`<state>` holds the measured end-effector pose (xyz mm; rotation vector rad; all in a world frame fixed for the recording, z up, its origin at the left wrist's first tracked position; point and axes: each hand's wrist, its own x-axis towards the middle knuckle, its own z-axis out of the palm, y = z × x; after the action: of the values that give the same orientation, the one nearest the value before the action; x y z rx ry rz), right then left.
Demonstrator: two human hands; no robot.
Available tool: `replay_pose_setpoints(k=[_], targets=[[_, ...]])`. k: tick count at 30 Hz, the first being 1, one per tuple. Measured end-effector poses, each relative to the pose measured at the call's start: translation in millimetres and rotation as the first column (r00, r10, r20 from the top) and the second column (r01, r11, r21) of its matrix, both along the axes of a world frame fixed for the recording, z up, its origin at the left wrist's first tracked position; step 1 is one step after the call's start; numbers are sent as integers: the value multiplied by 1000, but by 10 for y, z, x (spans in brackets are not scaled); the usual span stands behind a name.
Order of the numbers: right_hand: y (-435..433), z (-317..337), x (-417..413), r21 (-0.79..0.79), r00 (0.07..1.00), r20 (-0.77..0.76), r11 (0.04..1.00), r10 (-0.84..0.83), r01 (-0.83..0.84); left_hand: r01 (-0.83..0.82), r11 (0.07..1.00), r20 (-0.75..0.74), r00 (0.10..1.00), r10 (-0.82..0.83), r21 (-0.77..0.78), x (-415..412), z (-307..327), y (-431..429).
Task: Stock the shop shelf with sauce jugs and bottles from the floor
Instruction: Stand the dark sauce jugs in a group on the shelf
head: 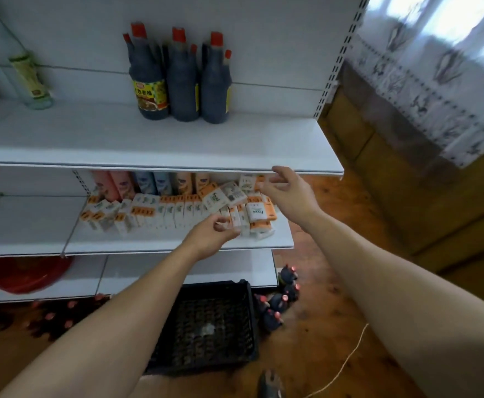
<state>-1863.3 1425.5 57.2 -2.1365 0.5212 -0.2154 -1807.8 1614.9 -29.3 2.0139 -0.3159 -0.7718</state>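
Small white-and-orange tissue packs (177, 209) stand in a packed row, and a few at the right end lie tilted on top of the others. Behind them stand taller packs (146, 182) in pink, blue and orange. Lower down sits a black mesh crate (215, 285) with a pale patch on its bottom. A red basin (19, 278) shows at the left, blurred. A thin white cord (347, 360) trails to the right of the crate. At the far right a patterned lace curtain (436, 67) hangs over a wooden cabinet (378, 168).
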Motion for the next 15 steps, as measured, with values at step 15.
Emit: replay_pose_setpoints(k=[15], targets=[[-1975,-1543,-251,91,931,-269,969,247,-230,-318,926,-228,904,361,205,-912,-1350,-1521]])
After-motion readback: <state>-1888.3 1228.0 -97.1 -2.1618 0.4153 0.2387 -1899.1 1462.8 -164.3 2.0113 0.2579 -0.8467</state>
